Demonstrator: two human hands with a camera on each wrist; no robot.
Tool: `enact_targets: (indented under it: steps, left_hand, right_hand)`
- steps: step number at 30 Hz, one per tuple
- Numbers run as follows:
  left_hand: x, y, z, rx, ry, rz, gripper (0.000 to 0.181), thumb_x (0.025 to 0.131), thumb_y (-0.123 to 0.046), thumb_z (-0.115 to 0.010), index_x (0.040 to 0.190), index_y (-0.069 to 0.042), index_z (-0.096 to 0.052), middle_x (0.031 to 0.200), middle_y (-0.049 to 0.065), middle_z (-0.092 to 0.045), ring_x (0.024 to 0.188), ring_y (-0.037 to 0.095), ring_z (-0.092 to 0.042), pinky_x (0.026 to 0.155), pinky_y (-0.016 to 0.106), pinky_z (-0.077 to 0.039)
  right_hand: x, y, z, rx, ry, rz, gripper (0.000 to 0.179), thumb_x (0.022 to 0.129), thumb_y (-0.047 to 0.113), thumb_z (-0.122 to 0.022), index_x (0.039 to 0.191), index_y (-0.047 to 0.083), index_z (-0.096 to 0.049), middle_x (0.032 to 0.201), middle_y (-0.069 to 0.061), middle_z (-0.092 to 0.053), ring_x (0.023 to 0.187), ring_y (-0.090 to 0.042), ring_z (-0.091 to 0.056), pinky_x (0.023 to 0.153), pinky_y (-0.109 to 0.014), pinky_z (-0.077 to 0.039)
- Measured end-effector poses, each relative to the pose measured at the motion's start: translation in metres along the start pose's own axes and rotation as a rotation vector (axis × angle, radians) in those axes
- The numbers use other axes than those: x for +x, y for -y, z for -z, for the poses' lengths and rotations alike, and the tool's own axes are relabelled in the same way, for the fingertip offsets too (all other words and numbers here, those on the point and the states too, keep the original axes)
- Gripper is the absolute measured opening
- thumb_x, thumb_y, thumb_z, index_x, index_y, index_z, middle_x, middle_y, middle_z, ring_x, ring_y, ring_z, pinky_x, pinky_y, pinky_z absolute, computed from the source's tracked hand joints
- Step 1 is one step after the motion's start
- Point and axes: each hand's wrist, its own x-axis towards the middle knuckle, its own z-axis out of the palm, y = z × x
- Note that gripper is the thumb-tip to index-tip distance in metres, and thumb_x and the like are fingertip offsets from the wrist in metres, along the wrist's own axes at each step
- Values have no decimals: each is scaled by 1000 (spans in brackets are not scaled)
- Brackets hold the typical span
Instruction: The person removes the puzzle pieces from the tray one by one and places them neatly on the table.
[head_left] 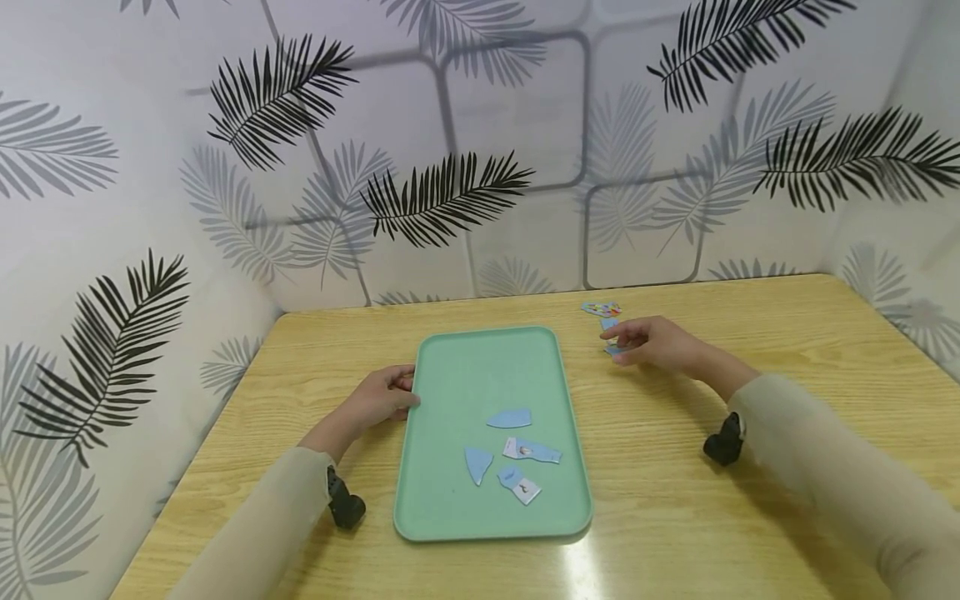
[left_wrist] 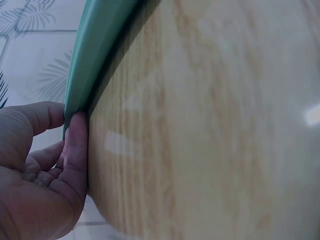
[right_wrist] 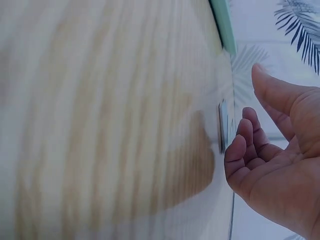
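A green tray [head_left: 480, 375] lies on the table, with several flat light-blue picture pieces on its near half, including a pointed one [head_left: 510, 418], a triangular one [head_left: 477, 463] and a long printed one [head_left: 531, 450]. My left hand [head_left: 384, 395] grips the tray's left rim, thumb on top and fingers against the side [left_wrist: 42, 165]. Right of the tray, my right hand [head_left: 651, 343] hovers with loosely bent fingers over more pieces, partly hiding a blue one [head_left: 613, 349]. Thumb and fingers stand apart in the right wrist view [right_wrist: 280, 145], holding nothing. Beyond lies a multicoloured piece [head_left: 602, 308].
The wood-grain table [head_left: 675, 533] meets a wall [head_left: 510, 242] with a leaf pattern at its back edge. Another patterned wall borders the table's left side. Each wrist wears a black device, one on the left [head_left: 346, 500] and one on the right [head_left: 724, 440].
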Motion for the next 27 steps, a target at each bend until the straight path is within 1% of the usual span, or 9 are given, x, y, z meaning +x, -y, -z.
enact_targets:
  steps: [6, 13, 18, 25, 27]
  left_hand:
    - [0, 1, 0, 8, 1, -1, 58, 92, -1, -62, 146, -1, -40, 109, 13, -50, 98, 23, -53, 81, 35, -54]
    - [-1, 0, 0, 15, -3, -1, 58, 92, -2, -61, 146, -1, -40, 110, 13, -51, 98, 23, -53, 80, 35, -54]
    - [-1, 1, 1, 13, -1, -2, 57, 93, -2, -61, 146, -1, -40, 110, 13, -51, 99, 23, -53, 81, 35, -54]
    - [-1, 0, 1, 16, 3, -2, 57, 93, -2, -61, 146, -1, -40, 110, 13, -50, 98, 23, -52, 81, 35, -54]
    - [-1, -1, 1, 17, 5, -4, 58, 93, -2, -61, 146, -1, -40, 110, 13, -50, 98, 23, -52, 81, 35, -54]
  right_hand:
    - [-2, 14, -12, 46, 3, 27, 46, 89, 11, -72, 131, -2, -58, 111, -19, -56, 95, -24, -51, 75, -27, -47]
    - [-3, 25, -27, 81, 28, 37, 47, 89, 12, -72, 132, -1, -58, 109, -17, -57, 96, -25, -53, 79, -28, -47]
    - [-2, 33, -40, 121, 43, 56, 45, 89, 8, -71, 131, -2, -58, 108, -18, -56, 92, -25, -52, 74, -28, -49]
    - [-2, 45, -57, 173, 59, 99, 46, 88, 6, -72, 130, -4, -58, 108, -20, -55, 91, -25, -52, 75, -26, -48]
    - [-3, 50, -62, 191, 70, 100, 46, 87, 5, -72, 130, -3, -58, 109, -21, -55, 91, -25, -53, 75, -26, -48]
